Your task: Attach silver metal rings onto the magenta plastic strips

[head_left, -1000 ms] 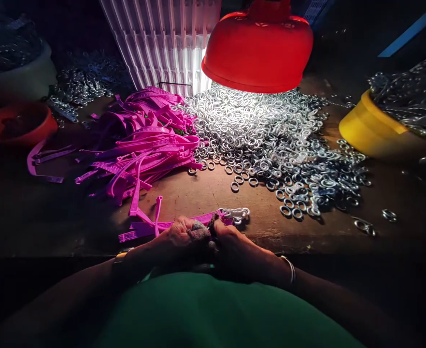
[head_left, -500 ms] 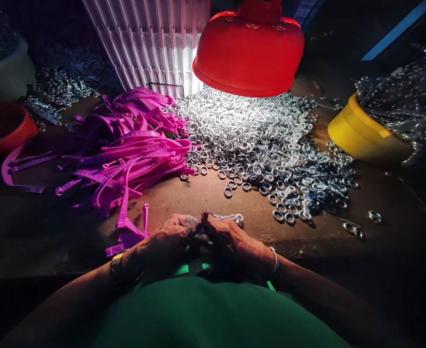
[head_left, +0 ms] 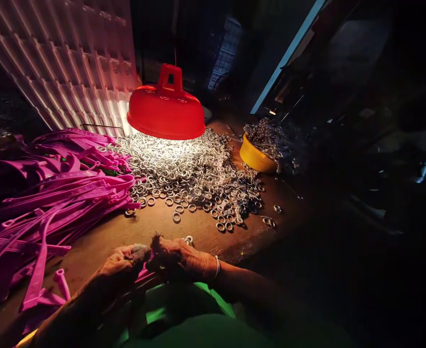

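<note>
My left hand point(head_left: 124, 263) is closed, its thumb wrapped in a dark, worn covering. Pressed up against it is my right hand point(head_left: 180, 258), also closed, with similar dark wrapping on the fingers. Between and just under the fingers shows a piece of pink strap point(head_left: 143, 274), gripped where the two hands meet; most of it is hidden. A few metal rings point(head_left: 188, 240) stick out beyond my right hand; whether they lie on the table or are held, I cannot tell.
A heap of metal rings point(head_left: 198, 179) lies under a red lamp point(head_left: 166, 113). Pink straps point(head_left: 71, 198) are piled at left, before a ribbed panel point(head_left: 71, 72). A yellow tub point(head_left: 256, 157) overflows with metal pieces at right. Loose rings point(head_left: 268, 221) lie near the table's right edge.
The view has swung right, so the lamp, heap and tub sit farther left. Both hands stay together; more pink strap shows between them, and fewer rings show behind my right hand.
</note>
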